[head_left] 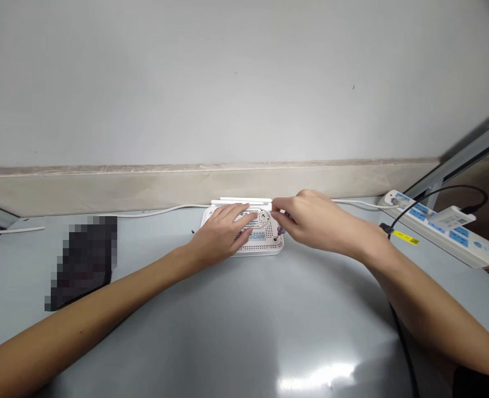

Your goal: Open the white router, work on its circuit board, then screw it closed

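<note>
A white router (258,250) lies on the grey table with its vented, labelled underside up and its white antennas (246,200) along the far edge. Fingers spread, my left hand (227,228) rests flat across the router's left and middle part. My right hand (300,216) is closed around a small screwdriver (285,222), whose purplish handle is mostly covered by the fingers. The screwdriver leans, its tip at the hole in the router's near right corner; whether it touches a screw inside cannot be seen.
A white power strip (443,229) with blue sockets and a plugged-in adapter (452,218) stands at the right. A black cable (402,342) runs under my right forearm. A dark, blurred-out object (84,260) lies at the left. A white cable (161,210) follows the wall.
</note>
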`<state>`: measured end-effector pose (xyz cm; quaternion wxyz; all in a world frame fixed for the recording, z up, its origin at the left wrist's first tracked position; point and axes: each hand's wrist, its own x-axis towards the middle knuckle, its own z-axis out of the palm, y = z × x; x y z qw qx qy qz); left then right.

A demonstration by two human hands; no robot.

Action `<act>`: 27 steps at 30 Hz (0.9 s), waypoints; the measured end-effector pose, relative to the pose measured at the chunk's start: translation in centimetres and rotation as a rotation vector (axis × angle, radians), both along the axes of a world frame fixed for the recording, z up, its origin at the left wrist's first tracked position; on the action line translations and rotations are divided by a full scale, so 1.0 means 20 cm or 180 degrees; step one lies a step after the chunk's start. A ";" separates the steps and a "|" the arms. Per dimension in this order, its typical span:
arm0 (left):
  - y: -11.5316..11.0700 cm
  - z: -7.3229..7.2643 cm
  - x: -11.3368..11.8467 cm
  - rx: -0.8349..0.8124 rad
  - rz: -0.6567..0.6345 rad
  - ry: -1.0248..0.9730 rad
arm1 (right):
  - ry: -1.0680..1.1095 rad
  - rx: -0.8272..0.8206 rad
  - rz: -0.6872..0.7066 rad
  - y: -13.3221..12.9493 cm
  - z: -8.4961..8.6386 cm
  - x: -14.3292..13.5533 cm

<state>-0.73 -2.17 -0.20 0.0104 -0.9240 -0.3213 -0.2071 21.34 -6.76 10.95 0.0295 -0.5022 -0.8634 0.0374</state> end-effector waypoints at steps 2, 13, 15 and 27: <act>0.00 0.00 0.00 -0.0024 -0.0016 -0.0018 | 0.0066 -0.0084 0.0084 0.00 0.00 0.00; 0.00 0.01 0.01 -0.0028 -0.0010 0.0105 | -0.0169 0.0129 -0.0001 -0.01 0.00 0.03; 0.00 0.01 0.01 -0.0018 0.0004 0.0125 | -0.0068 0.0092 0.0089 0.00 0.00 0.03; -0.01 0.01 0.00 -0.0064 0.0017 0.0019 | 0.0337 -0.0248 0.0528 -0.05 0.00 0.00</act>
